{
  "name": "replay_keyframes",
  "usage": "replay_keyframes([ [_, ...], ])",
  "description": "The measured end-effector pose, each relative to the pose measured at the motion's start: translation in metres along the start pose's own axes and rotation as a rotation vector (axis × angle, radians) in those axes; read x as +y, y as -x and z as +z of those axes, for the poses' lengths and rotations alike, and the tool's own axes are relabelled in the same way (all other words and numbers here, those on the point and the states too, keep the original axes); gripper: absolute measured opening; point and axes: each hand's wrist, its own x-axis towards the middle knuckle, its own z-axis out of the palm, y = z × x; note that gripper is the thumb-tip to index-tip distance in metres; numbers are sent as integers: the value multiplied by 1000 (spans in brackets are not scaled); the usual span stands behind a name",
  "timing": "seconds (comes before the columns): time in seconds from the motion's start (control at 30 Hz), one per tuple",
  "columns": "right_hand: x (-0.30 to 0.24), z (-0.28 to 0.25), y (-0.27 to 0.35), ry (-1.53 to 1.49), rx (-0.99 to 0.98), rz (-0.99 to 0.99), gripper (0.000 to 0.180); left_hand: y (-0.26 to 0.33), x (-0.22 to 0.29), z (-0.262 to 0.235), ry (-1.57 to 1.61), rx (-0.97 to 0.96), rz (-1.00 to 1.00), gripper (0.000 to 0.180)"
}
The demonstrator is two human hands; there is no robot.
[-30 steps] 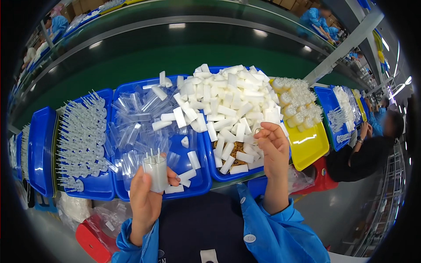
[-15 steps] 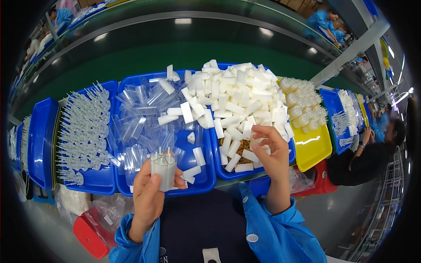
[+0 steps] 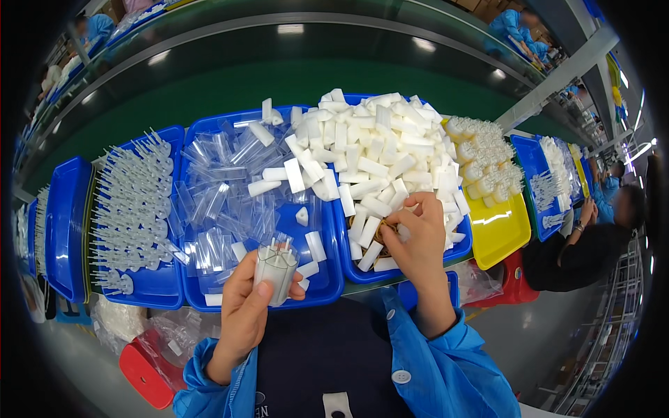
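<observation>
The left hand (image 3: pixel 244 313) keeps a closed grip on a small bundle of clear tubes with white bases (image 3: pixel 276 266), held upright with the long axis running vertically and the open ends pointing up and away from the person. It sits just over the near rim of the middle blue tray (image 3: pixel 209 132), which holds loose clear tubes. To its right, well apart, the right hand (image 3: pixel 418 233) has its fingers pinched narrowly over the heap of white rectangular caps (image 3: pixel 380 150) in the neighbouring blue tray; whether a cap is already between the fingertips I cannot tell. The caps under that hand lie flat at mixed angles, many slanting toward the person. The right hand is plainly nearer the caps; the bundle lies to its lower left.
</observation>
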Motion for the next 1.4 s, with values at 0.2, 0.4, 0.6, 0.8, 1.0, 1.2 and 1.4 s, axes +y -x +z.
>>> replay_keyframes([
  [0.2, 6, -7, -2, -316, 113, 90, 10, 1, 0, 0, 3, 6, 4, 48],
  [0.4, 9, -15, -8, -286, 119, 62, 22, 0, -1, 1, 7, -8, 2, 49],
  [0.6, 8, -13, -4, -302, 110, 56, 21, 0, -1, 0, -7, -6, 8, 50],
  [0.8, 2, -17, -3, -1032, 53, 384, 15, -6, 1, 9, 119, -84, -63, 61],
  [1.0, 7, -18, -8, -607, 44, 187, 11, -16, 1, 19, 100, -149, -124, 58],
  [1.2, 10, -21, -5, -715, 81, 214, 10, -22, 1, 24, 203, -238, -197, 48],
  [1.4, 6, -20, -1, -1068, 11, 391, 7, -28, -1, 32, 330, -264, -287, 52],
])
